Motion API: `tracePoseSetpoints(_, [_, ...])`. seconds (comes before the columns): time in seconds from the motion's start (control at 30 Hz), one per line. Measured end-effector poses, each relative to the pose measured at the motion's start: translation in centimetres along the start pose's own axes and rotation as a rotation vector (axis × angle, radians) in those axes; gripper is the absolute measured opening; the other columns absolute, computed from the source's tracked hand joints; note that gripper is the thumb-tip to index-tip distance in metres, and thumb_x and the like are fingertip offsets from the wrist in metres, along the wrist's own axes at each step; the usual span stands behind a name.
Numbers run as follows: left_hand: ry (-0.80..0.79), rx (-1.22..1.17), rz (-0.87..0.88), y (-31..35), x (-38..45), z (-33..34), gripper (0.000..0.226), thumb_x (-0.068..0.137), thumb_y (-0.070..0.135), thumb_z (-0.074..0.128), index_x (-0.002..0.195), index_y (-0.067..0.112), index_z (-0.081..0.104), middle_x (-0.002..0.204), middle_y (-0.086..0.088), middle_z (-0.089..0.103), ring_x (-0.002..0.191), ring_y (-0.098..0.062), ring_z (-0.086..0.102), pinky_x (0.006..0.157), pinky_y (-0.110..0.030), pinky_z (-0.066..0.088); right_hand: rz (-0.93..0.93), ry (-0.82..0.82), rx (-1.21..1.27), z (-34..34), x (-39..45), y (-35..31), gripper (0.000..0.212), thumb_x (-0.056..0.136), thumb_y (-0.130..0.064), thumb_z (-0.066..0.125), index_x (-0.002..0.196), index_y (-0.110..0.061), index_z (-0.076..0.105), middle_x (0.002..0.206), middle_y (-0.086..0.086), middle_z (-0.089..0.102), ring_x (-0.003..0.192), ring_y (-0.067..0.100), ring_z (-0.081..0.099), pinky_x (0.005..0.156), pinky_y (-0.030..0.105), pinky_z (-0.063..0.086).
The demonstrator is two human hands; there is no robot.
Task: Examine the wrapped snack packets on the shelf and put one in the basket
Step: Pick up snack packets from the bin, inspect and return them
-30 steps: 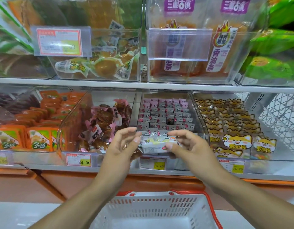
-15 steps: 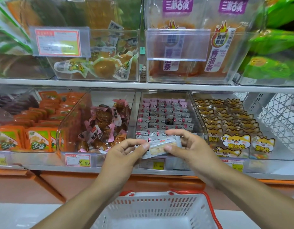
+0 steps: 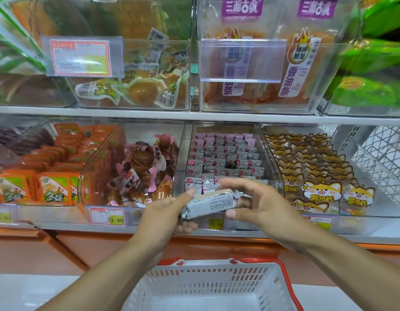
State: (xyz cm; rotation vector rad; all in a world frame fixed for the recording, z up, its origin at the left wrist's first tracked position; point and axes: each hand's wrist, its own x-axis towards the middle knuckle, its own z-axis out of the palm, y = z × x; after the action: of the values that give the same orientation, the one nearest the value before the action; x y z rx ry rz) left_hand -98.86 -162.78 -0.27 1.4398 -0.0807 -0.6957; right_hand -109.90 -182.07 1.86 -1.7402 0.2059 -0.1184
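A: Where is the packet?
B: The silver snack packet (image 3: pixel 213 204) is pinched between the left hand (image 3: pixel 165 212) and the right hand (image 3: pixel 265 204), each grip clamped on one end. Its print is too small to read.
A: And below the grip?
B: The white basket (image 3: pixel 208 277), cut off by the frame's bottom edge.
A: Beyond it?
B: The clear bin (image 3: pixel 226 158) of small packets, its front partly hidden by the hands.

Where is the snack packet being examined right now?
In the head view, the snack packet sits centre frame, held between the left hand and right hand, above the basket.
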Motion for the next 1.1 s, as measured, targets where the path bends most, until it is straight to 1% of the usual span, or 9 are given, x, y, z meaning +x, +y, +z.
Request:
tracePoseSetpoints(0.1, [-0.013, -0.053, 0.044, 0.0, 0.0, 0.4, 0.052, 0.079, 0.054, 0.073, 0.105, 0.01, 0.075, 0.094, -0.014, 0.079, 0.074, -0.028, 0.076, 0.059, -0.027, 0.061, -0.005, 0.045, 0.084, 0.2, 0.0, 0.2, 0.042, 0.088, -0.006, 0.074, 0.123, -0.028, 0.07, 0.112, 0.009, 0.075, 0.092, 0.021, 0.073, 0.081, 0.034, 0.061])
tracePoseSetpoints(0.17, [-0.024, -0.114, 0.129, 0.3, -0.1, 0.6, 0.047, 0.073, 0.052, 0.077, 0.098, 0.012, 0.076, 0.098, -0.013, 0.079, 0.087, -0.026, 0.077, 0.066, -0.028, 0.062, 0.01, 0.114, 0.155, 0.2, 0.2, 0.2, 0.033, 0.088, -0.018, 0.074, 0.12, -0.022, 0.072, 0.109, 0.003, 0.077, 0.087, 0.017, 0.073, 0.075, 0.029, 0.06])
tracePoseSetpoints(0.3, [-0.075, -0.137, 0.164, 0.4, -0.3, 0.7, 0.05, 0.057, 0.032, 0.087, 0.102, 0.012, 0.079, 0.1, -0.012, 0.079, 0.087, -0.021, 0.077, 0.069, -0.02, 0.06, 0.09, 0.263, 0.299, 0.4, 0.3, 0.4, 0.03, 0.082, -0.031, 0.074, 0.106, -0.014, 0.079, 0.102, 0.009, 0.078, 0.081, 0.018, 0.07, 0.073, 0.027, 0.061])
tracePoseSetpoints(0.4, [-0.094, -0.198, 0.101, 0.1, -0.2, 0.8, 0.047, 0.064, 0.022, 0.081, 0.107, 0.006, 0.077, 0.106, -0.012, 0.078, 0.095, -0.022, 0.077, 0.071, -0.019, 0.06, 0.163, 0.344, 0.517, 0.4, 0.7, 0.7, 0.033, 0.08, -0.022, 0.076, 0.109, -0.006, 0.076, 0.108, 0.01, 0.078, 0.096, 0.018, 0.075, 0.075, 0.023, 0.061])
tracePoseSetpoints(0.53, [-0.068, -0.298, 0.046, 0.1, 0.1, 0.8, 0.025, 0.071, 0.019, 0.074, 0.092, 0.009, 0.083, 0.106, -0.013, 0.078, 0.097, -0.021, 0.076, 0.068, -0.017, 0.059, 0.299, 0.331, 0.778, 0.4, 1.4, 0.7, 0.03, 0.094, 0.001, 0.061, 0.123, 0.007, 0.065, 0.115, 0.016, 0.075, 0.101, 0.022, 0.075, 0.081, 0.029, 0.062])
tracePoseSetpoints(0.7, [0.037, -0.313, 0.042, 0.1, 0.1, 0.8, 0.02, 0.068, 0.02, 0.077, 0.082, 0.006, 0.082, 0.097, -0.016, 0.079, 0.086, -0.02, 0.078, 0.057, -0.012, 0.056, 0.352, 0.33, 0.851, 0.3, 1.4, 0.5, 0.027, 0.094, 0.003, 0.061, 0.121, 0.008, 0.065, 0.111, 0.022, 0.074, 0.102, 0.029, 0.074, 0.078, 0.029, 0.063])
tracePoseSetpoints(0.9, [0.008, -0.339, 0.033, 0.2, 0.2, 0.9, 0.02, 0.074, 0.017, 0.073, 0.084, 0.002, 0.082, 0.099, -0.015, 0.079, 0.093, -0.021, 0.077, 0.064, -0.014, 0.058, 0.397, 0.335, 0.932, -0.2, 1.1, 0.0, 0.024, 0.089, 0.003, 0.066, 0.113, 0.007, 0.067, 0.106, 0.025, 0.075, 0.096, 0.032, 0.076, 0.071, 0.029, 0.064])
tracePoseSetpoints(1.0, [-0.006, -0.253, 0.086, 0.2, 0.1, 0.9, 0.017, 0.091, 0.005, 0.066, 0.105, 0.002, 0.075, 0.101, -0.013, 0.079, 0.096, -0.022, 0.077, 0.072, -0.017, 0.059, 0.34, 0.416, 0.905, -0.4, 1.4, -0.1, 0.023, 0.091, 0.003, 0.064, 0.114, 0.005, 0.068, 0.103, 0.021, 0.076, 0.095, 0.028, 0.076, 0.066, 0.025, 0.062])
tracePoseSetpoints(1.1, [0.013, 0.177, 0.305, -0.2, -0.1, 0.8, 0.023, 0.093, 0.012, 0.07, 0.112, 0.023, 0.076, 0.1, 0.004, 0.08, 0.096, -0.012, 0.075, 0.083, -0.019, 0.058, 0.149, 0.554, 0.736, -1.2, 1.9, -0.5, 0.021, 0.095, 0.001, 0.063, 0.113, -0.001, 0.071, 0.101, 0.011, 0.079, 0.091, 0.019, 0.077, 0.071, 0.021, 0.061])
